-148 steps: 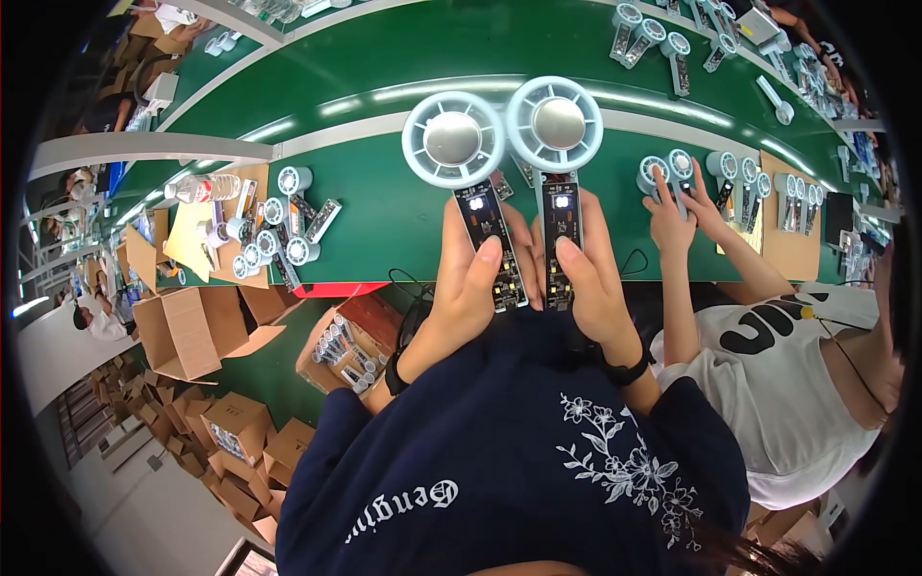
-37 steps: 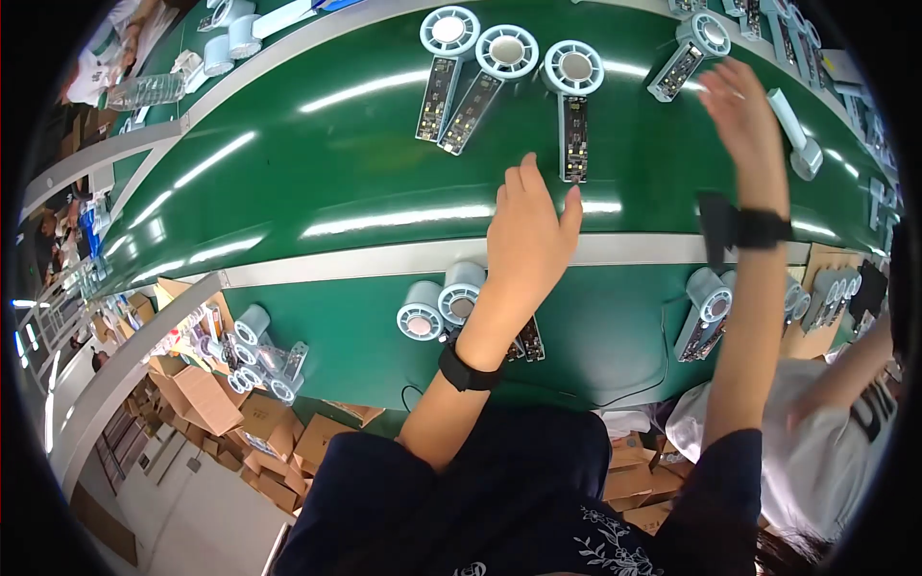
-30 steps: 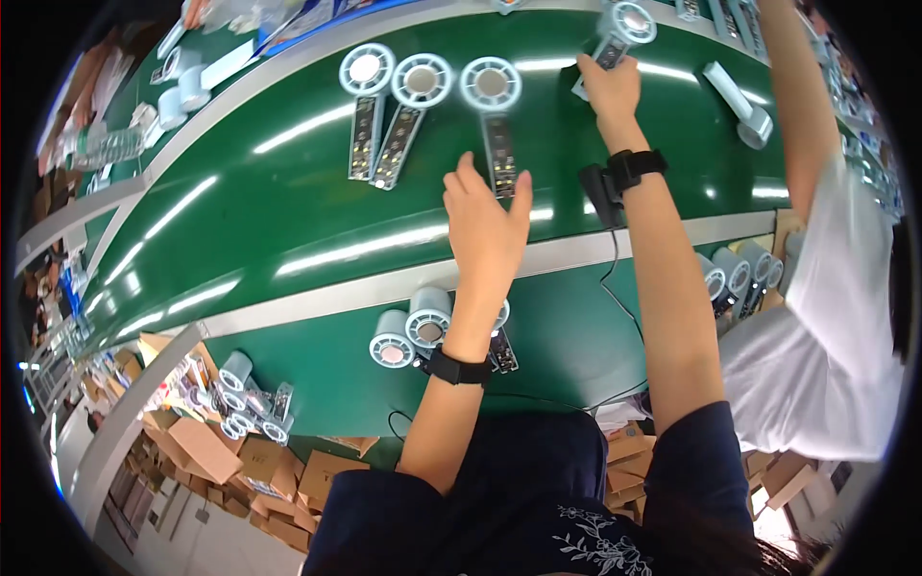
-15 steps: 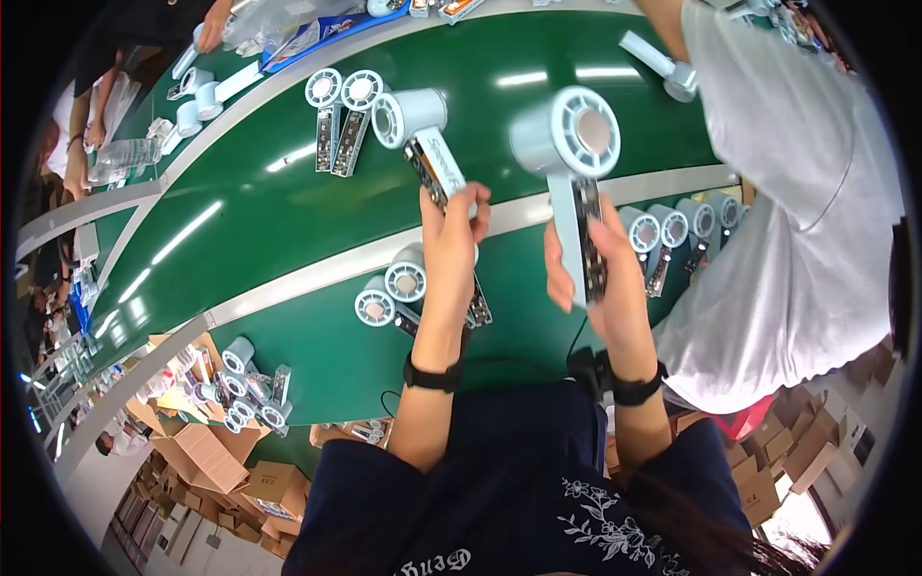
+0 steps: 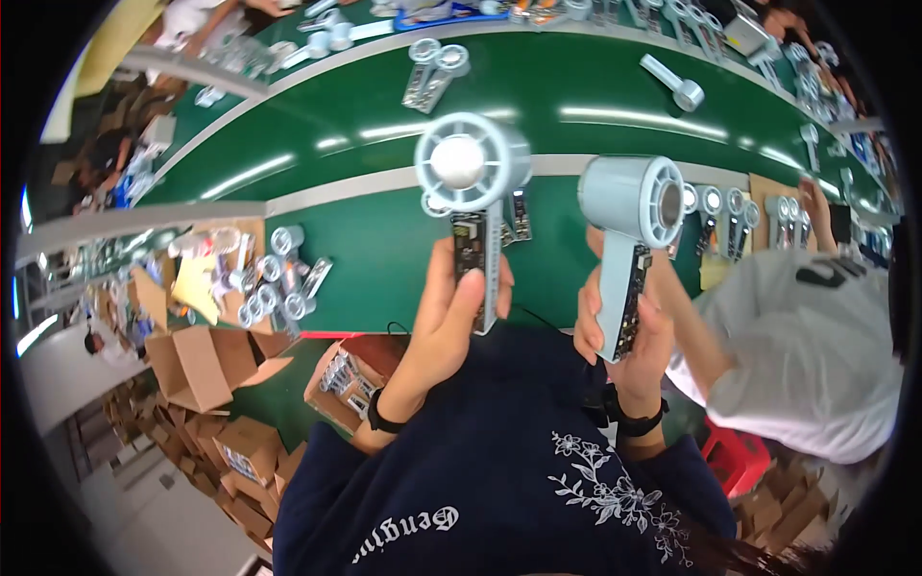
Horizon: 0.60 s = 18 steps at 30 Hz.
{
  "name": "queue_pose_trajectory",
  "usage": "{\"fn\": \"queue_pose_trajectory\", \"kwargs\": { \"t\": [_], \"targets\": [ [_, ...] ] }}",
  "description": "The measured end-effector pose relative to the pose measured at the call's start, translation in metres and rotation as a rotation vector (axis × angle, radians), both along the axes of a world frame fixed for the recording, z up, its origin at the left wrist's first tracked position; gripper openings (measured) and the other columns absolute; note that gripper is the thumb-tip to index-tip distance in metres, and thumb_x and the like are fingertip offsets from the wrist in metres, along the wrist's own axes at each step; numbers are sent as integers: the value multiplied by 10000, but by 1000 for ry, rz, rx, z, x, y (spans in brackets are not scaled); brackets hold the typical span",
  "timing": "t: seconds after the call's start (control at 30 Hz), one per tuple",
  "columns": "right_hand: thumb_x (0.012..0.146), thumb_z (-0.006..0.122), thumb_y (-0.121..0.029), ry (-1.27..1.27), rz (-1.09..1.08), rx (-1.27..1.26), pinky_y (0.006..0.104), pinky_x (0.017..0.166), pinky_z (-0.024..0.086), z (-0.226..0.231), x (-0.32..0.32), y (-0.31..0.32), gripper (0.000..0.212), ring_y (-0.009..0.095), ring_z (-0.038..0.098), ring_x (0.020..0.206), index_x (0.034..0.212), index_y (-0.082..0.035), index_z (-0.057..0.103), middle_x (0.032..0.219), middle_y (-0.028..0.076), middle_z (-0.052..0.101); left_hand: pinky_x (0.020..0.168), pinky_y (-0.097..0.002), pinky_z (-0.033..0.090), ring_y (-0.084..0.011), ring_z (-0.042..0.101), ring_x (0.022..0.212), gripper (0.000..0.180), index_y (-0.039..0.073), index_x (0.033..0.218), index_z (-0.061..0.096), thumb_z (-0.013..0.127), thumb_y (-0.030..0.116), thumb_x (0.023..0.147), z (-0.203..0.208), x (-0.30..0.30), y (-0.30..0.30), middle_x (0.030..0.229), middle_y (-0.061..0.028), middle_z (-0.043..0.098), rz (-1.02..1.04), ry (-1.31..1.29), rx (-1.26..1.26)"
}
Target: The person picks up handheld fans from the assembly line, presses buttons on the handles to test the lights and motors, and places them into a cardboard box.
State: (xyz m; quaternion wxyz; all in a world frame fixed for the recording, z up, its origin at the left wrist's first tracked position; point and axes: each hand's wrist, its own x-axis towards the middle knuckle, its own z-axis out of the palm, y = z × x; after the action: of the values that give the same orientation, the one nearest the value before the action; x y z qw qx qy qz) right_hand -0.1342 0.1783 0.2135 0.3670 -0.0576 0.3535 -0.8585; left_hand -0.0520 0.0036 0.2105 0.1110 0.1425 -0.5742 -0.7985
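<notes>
My left hand (image 5: 451, 312) is closed round the handle of a light-blue handheld fan (image 5: 504, 158). That fan stands upright, its round grille facing me and a dark circuit board showing along the open handle. In my right hand (image 5: 624, 322) is a second handheld fan (image 5: 619, 197), its head turned to the right and its handle also open on a circuit board. The two fans are held apart, above the near part of the green table (image 5: 375, 259). Behind the left fan, more fans (image 5: 520, 216) on the table are partly hidden.
Two fans (image 5: 437, 77) lie together on the far green surface (image 5: 576, 86), and a single fan (image 5: 672, 84) lies farther right. Several fans (image 5: 279, 278) are heaped at the left edge. A co-worker in a white shirt (image 5: 797, 336) is close on my right. Cardboard boxes (image 5: 206, 370) stand lower left.
My left hand has drawn its fan nearer and turned its grille toward me. My right hand has come closer to my body too. The co-worker's arm has pulled back from the far surface.
</notes>
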Motion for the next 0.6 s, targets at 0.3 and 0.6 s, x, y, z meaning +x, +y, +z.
{"fn": "queue_pose_trajectory", "kwargs": {
  "t": [0.3, 0.6],
  "targets": [
    [925, 371, -296, 117, -12, 90, 229, 364, 380, 7, 49, 0, 456, 116, 461, 555, 1228, 35, 288, 848, 115, 437, 487, -213, 367, -97, 457, 589, 375, 18, 1253, 288, 343, 265, 976, 2, 40, 8, 898, -95, 490, 53, 118, 176],
    [927, 393, -270, 176, -46, 114, 222, 385, 353, 11, 70, -10, 417, 120, 465, 585, 1227, 1, 289, 875, 110, 443, 466, -233, 420, -106, 459, 577, 410, 31, 1296, 238, 335, 267, 974, 13, 55, 15, 954, -127, 474, -5, 189, 165]
  ]
}}
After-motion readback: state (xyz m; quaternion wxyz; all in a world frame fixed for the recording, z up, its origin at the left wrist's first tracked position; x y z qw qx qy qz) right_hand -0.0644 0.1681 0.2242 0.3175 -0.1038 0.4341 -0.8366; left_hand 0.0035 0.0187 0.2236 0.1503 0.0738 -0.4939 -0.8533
